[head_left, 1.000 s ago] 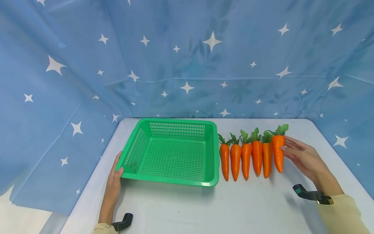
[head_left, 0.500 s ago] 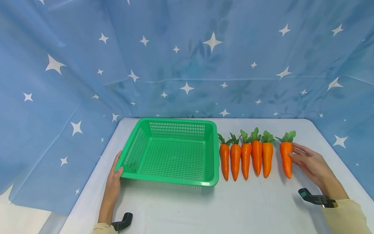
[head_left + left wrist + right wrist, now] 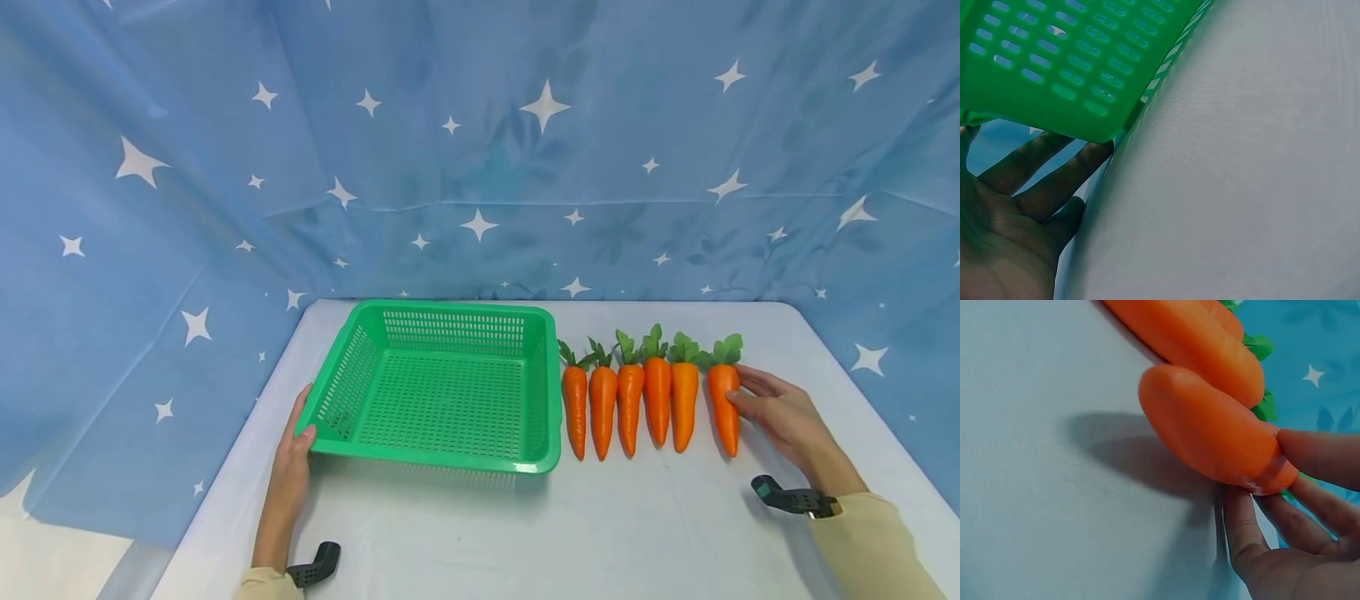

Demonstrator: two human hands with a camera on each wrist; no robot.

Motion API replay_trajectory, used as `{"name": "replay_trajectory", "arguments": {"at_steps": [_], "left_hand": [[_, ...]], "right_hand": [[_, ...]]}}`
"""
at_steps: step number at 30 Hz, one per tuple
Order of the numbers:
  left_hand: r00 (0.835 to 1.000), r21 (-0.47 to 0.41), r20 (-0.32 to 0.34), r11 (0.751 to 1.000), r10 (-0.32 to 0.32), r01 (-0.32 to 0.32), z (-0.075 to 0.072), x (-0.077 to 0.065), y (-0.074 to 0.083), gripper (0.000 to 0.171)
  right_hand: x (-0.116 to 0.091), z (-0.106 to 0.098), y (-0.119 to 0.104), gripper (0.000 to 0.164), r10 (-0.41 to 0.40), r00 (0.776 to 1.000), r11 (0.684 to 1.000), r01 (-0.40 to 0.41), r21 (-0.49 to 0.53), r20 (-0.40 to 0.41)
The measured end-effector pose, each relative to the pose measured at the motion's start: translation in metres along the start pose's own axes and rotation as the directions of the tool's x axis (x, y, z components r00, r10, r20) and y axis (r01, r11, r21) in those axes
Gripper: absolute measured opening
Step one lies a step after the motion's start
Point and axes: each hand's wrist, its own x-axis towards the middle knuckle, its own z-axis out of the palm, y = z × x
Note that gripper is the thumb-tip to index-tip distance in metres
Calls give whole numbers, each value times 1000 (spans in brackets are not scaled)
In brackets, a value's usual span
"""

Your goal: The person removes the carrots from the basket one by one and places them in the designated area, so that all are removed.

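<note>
A green plastic basket with slotted walls stands on the left half of the table, nothing in it. My left hand holds its front left corner, thumb on the rim; in the left wrist view the fingers reach beneath the rim. To the right, an orange carrot with green leaves is pinched between thumb and fingers of my right hand. In the right wrist view that carrot points its tip toward the camera, casting a shadow on the table. Several similar carrots lie in a row, tips toward me.
The white tabletop runs toward me in front of basket and carrots. Behind it hangs a blue curtain with white stars. The row's leftmost carrot lies close beside the basket's right wall.
My right hand has moved the carrot right and toward me, away from its overlap with the neighbouring carrot, then slightly back left. My left hand and the basket have stayed put.
</note>
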Motion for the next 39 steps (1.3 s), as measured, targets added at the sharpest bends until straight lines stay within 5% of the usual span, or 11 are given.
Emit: {"name": "replay_trajectory", "arguments": {"at_steps": [20, 28, 39], "left_hand": [[1000, 28, 6, 1000, 8, -8, 4, 2, 3, 59], [1000, 18, -11, 1000, -11, 11, 4, -2, -1, 58], [999, 13, -11, 999, -35, 35, 5, -5, 3, 59]], "right_hand": [[-6, 21, -1, 77, -50, 984, 993, 29, -118, -173], [-1, 32, 2, 72, -131, 966, 981, 93, -173, -225], [-5, 29, 4, 73, -137, 948, 965, 63, -254, -288]]}}
